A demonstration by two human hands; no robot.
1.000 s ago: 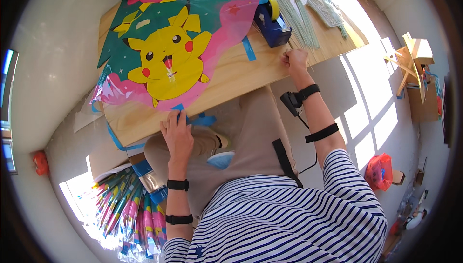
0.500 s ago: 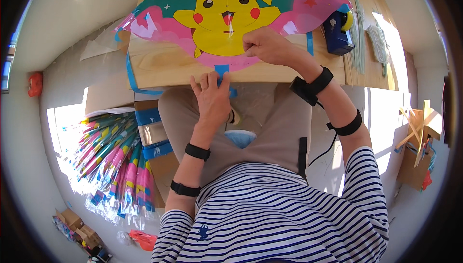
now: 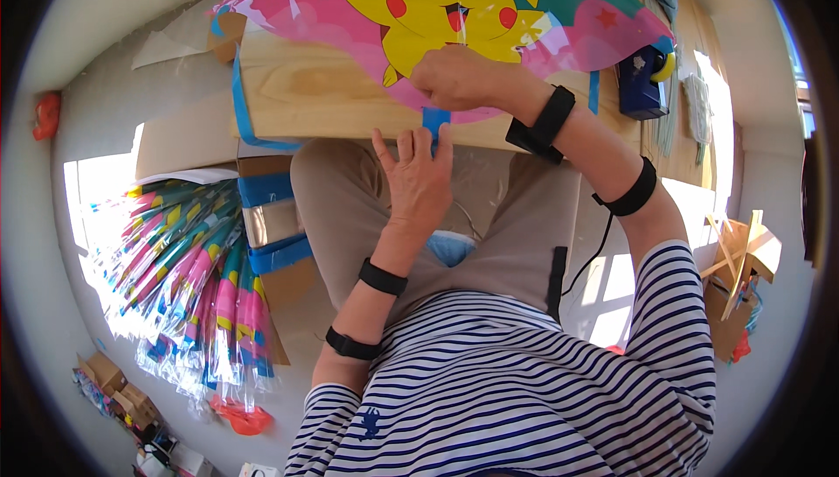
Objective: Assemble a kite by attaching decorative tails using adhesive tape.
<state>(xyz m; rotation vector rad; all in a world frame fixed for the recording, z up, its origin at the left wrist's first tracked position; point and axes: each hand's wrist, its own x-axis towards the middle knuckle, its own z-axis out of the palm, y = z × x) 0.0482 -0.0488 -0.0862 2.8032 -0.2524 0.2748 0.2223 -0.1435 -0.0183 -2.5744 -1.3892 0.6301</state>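
Kite [image 3: 489, 13] lies flat on the wooden board [image 3: 323, 97], tail end at the near edge. Step in hand: fixing the blue tab [image 3: 434, 118] at the kite's bottom tip. Right hand [image 3: 459, 79] presses down on the kite just above the tab, fingers curled together, probably pinching the tab's top, though the knuckles hide it. Left hand [image 3: 418, 181] sits below the edge, fingers straight and slightly apart, tips touching the tab. Next move calls for holding the kite steady while smoothing the tab flat.
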